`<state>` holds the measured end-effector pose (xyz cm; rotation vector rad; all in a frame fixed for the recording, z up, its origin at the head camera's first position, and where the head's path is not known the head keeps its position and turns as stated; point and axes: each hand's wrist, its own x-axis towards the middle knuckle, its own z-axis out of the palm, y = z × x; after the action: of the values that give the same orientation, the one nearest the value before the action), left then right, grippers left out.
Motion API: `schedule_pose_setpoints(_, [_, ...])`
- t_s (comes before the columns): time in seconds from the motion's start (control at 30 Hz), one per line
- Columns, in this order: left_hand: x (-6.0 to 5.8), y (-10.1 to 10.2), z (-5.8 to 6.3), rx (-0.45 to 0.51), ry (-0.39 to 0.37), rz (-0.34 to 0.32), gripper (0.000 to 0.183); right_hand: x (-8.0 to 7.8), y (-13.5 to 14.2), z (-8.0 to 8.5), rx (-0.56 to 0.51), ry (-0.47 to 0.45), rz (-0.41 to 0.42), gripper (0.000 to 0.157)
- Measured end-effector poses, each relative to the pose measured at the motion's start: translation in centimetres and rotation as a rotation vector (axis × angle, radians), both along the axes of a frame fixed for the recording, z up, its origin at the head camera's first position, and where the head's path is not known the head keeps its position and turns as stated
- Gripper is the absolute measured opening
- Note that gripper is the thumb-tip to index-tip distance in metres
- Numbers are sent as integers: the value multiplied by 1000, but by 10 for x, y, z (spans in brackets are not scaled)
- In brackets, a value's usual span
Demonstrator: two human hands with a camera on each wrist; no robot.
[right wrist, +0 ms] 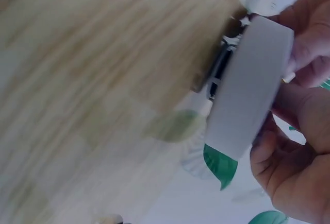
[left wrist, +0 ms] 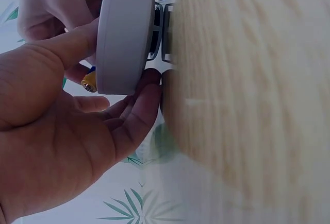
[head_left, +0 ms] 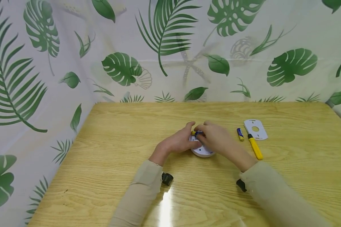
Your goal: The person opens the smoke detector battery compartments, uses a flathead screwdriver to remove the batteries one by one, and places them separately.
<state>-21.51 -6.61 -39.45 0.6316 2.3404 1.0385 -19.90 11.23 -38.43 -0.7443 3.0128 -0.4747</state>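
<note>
Head view: the round white device (head_left: 203, 153) sits toward the table's (head_left: 125, 132) far edge, midway between the sides. Step in hand, apparently: battery handling; next move calls for aligning the battery (head_left: 194, 133). Left hand (head_left: 182, 141) grips the device's rim; right hand (head_left: 217, 137) pinches the battery narrowly.

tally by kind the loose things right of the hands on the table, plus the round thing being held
round white device: 1
loose battery: 1
yellow-handled tool: 1
flat white plate with a round hole: 1
total: 4
</note>
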Motion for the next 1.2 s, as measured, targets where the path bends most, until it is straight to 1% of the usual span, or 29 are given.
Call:
schedule_pose_setpoints(0.1, [0,0,-1,6,8,-13,88,0,-2,-3,-26,43,17,21])
schedule_pose_setpoints(0.17, [0,-1,-2,7,12,-15,86,1,-1,-2,-80,49,-2,20])
schedule_pose_setpoints(0.23, [0,-1,-2,0,12,-10,85,4,3,2,-148,28,-47,21])
schedule_pose_setpoints(0.3, [0,0,-2,-6,9,1,83,7,10,9,-219,-7,-116,22])
schedule_pose_setpoints(0.33, [0,0,-2,-9,7,6,82,9,16,13,-245,-18,-150,23])
schedule_pose_setpoints(0.4, [1,1,-1,-20,8,18,80,11,29,19,-262,-45,-218,24])
schedule_pose_setpoints(0.5, [2,2,0,-33,15,26,77,14,53,23,-209,-62,-299,24])
schedule_pose_setpoints(0.6, [3,1,1,-38,19,26,75,16,77,20,-136,-86,-338,18])
schedule_pose_setpoints(0.63, [3,1,1,-37,19,25,75,17,84,19,-113,-105,-340,20])
schedule_pose_setpoints(0.73, [3,0,0,-30,8,26,74,21,95,17,-51,-208,-335,35])
schedule_pose_setpoints(0.8, [2,-1,-1,-32,3,30,73,23,97,14,-10,-276,-318,38])
schedule_pose_setpoints(0.87, [2,-1,-1,-33,-1,34,73,24,96,11,28,-319,-308,34])
schedule_pose_setpoints(0.97, [2,-1,-2,-35,2,34,73,26,94,8,64,-331,-306,27])
schedule_pose_setpoints(1.2, [2,2,-2,-36,14,20,70,29,94,7,87,-340,-347,25])
